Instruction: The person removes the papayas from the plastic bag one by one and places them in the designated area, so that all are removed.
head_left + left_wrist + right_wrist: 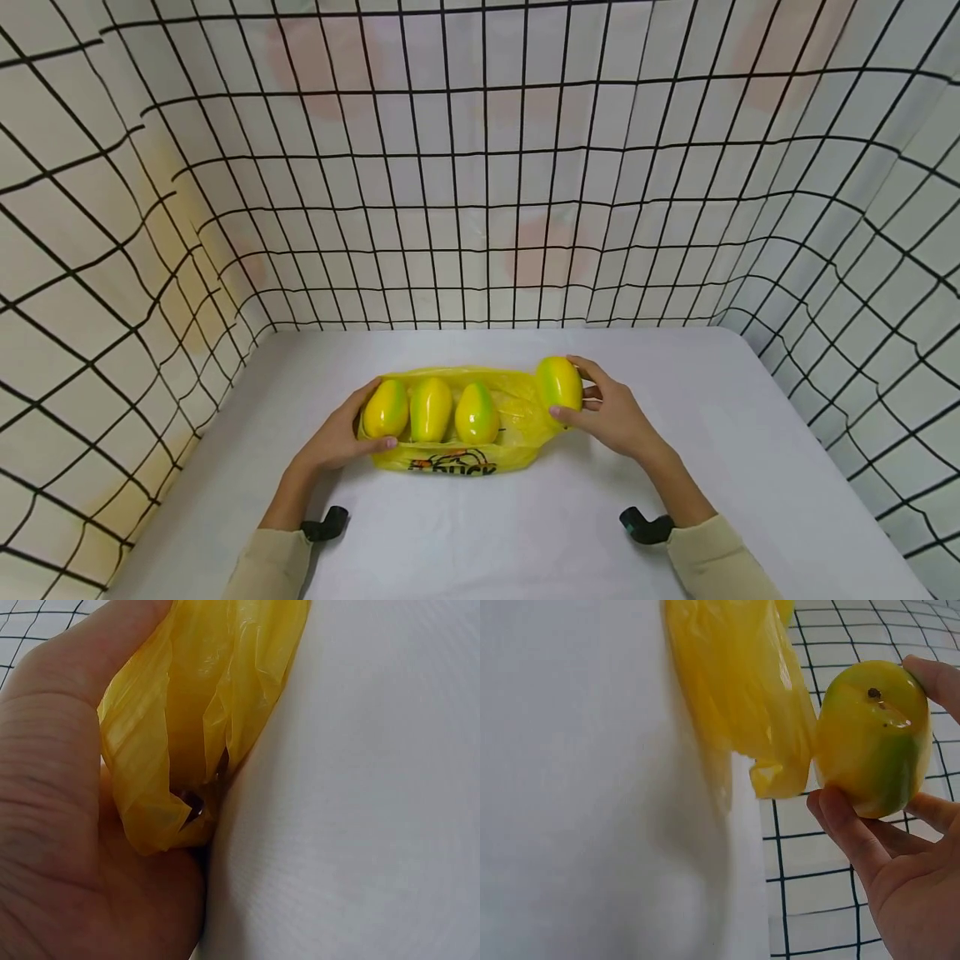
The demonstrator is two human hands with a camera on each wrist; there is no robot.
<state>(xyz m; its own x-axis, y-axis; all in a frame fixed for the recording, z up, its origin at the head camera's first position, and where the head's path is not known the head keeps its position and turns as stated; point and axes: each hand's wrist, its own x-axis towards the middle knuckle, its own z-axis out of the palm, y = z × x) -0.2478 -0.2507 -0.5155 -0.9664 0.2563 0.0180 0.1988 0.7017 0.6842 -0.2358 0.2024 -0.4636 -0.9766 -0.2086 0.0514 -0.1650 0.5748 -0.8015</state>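
Note:
A yellow plastic bag lies spread on the white table, with three yellow-green mangoes, such as the middle mango, lined up on it or in its opening. My left hand holds the bag's left end, thumb along the front and fingers behind, beside the leftmost mango. In the left wrist view the crumpled bag sits between thumb and palm. My right hand grips another mango at the bag's right end. The right wrist view shows this mango between thumb and fingertips, beside the bag.
A black wire grid backed by white cloth encloses the table at the back and both sides. Black lettering is printed on the bag's front. Dark devices sit at both wrists, near the beige sleeves.

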